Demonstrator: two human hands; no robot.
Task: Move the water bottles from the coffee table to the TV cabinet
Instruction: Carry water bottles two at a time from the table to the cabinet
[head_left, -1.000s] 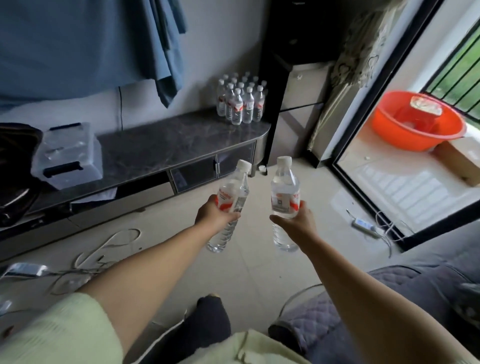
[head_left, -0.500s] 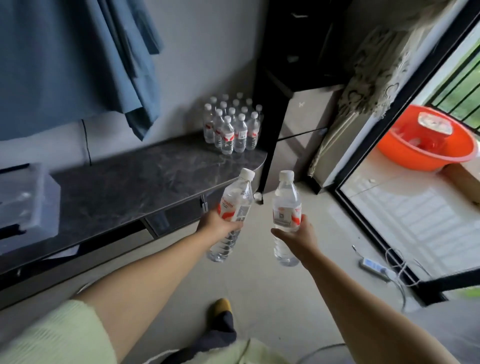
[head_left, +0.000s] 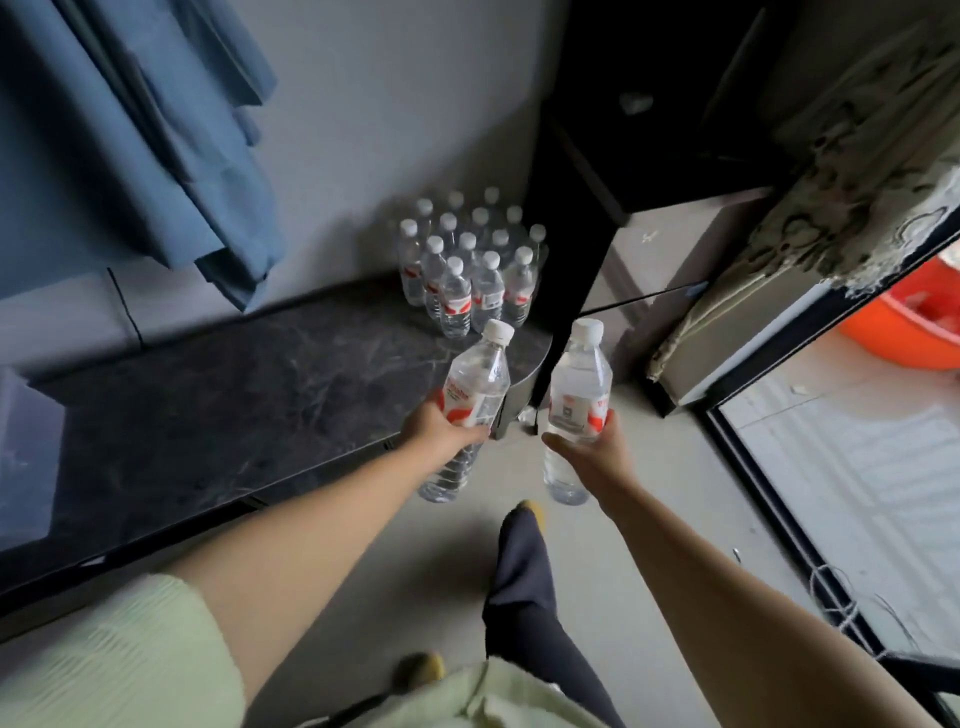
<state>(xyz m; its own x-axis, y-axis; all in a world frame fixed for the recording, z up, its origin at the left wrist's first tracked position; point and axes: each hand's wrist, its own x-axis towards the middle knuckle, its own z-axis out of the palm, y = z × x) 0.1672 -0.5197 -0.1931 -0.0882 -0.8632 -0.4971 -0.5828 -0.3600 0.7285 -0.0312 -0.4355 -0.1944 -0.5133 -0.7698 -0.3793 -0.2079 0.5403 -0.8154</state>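
- Centrally, two bare arms reach forward from the bottom of the frame, each hand carrying a clear water bottle with a white cap and a red-and-white label.
- The left hand (head_left: 441, 431) curls its fingers around the left bottle (head_left: 470, 400), which tilts with its cap leaning to the right, over the near edge of the TV cabinet (head_left: 218, 415).
- The right hand (head_left: 589, 449) grips the right bottle (head_left: 576, 395) around its label; this one stands nearly upright above the pale floor, just right of the cabinet's rounded end.
- A cluster of bottles (head_left: 467, 265) stands upright on the dark marbled cabinet top, upper centre, against the wall.
- Blue cloth (head_left: 156, 130) hangs at upper left.
- An orange basin (head_left: 904, 327) shows at the right edge.
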